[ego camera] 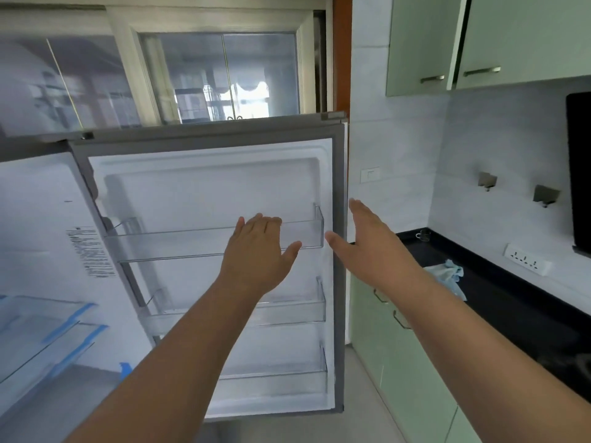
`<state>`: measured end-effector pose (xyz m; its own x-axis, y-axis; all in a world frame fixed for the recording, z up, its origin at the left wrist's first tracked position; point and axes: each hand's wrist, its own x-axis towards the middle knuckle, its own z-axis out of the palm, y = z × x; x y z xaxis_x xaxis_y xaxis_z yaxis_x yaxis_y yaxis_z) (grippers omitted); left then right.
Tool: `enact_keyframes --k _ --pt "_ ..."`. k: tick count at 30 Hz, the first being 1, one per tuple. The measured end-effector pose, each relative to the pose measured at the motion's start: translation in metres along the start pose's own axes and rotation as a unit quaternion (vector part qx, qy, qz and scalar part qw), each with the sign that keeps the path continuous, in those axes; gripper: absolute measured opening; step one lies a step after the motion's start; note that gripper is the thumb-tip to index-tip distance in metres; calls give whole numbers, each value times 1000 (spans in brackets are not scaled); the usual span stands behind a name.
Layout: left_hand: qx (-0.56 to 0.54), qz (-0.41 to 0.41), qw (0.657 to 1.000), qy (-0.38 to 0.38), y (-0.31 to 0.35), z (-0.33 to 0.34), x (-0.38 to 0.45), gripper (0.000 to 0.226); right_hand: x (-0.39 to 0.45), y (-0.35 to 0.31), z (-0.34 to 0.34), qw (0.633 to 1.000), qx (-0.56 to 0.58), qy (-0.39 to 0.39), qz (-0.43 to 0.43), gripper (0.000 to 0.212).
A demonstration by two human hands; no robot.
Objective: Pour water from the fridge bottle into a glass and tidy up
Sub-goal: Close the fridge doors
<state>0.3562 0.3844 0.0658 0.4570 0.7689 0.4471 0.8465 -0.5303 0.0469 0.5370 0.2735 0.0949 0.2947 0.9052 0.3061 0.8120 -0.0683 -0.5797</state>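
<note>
both flat, empty: left hand before fridge door, right hand beside its edge

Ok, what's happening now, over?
Left hand and right hand open, empty. Grey fridge door wide open, clear door shelves bare. No bottle visible. Nothing blocking.
</note>
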Motion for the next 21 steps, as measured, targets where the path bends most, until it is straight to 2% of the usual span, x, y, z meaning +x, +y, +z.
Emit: enact_keyframes --k 4,8,16,18,21 --pt "-51 -47 997 26 9 -14 -14 65 4 9 -16 999 39 -12 -14 88" --pt "-100 -90 990 30 15 -25 -32 72 4 19 -24 996 78 -30 -44 94" --pt "-170 -236 955 51 31 -44 -79 59 -18 13 -24 981 137 -91 -103 97" --pt "-185 -253 948 62 30 -47 -96 63 -32 11 -17 981 121 -68 -137 95" --pt "-177 -286 939 69 31 -57 -121 57 -51 13 -2 978 121 19 -168 90"
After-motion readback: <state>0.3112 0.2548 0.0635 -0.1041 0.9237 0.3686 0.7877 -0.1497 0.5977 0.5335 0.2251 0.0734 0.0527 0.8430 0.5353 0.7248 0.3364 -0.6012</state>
